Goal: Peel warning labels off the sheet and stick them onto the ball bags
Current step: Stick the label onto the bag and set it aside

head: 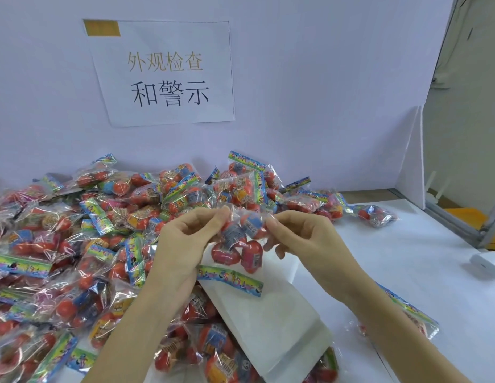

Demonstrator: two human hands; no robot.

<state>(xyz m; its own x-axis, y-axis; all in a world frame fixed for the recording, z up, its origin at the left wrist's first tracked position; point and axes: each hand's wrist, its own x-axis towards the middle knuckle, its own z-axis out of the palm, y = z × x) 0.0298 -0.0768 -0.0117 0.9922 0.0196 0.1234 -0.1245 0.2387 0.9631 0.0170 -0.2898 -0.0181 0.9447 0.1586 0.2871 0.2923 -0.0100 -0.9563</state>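
Note:
A clear ball bag [238, 244] with red balls and a rainbow header strip hangs upside down at the centre. My left hand [185, 239] pinches its top left corner. My right hand [299, 236] pinches the top right corner. Below the bag lies a white label sheet [271, 313], partly on the pile. I cannot make out single labels on it. A big heap of ball bags [75, 244] covers the left half of the table.
More ball bags [376, 214] lie at the right end of the heap, and one bag [415, 313] sits under my right forearm. A white small box [487, 262] rests at the right edge. A paper sign [169, 76] hangs on the back wall.

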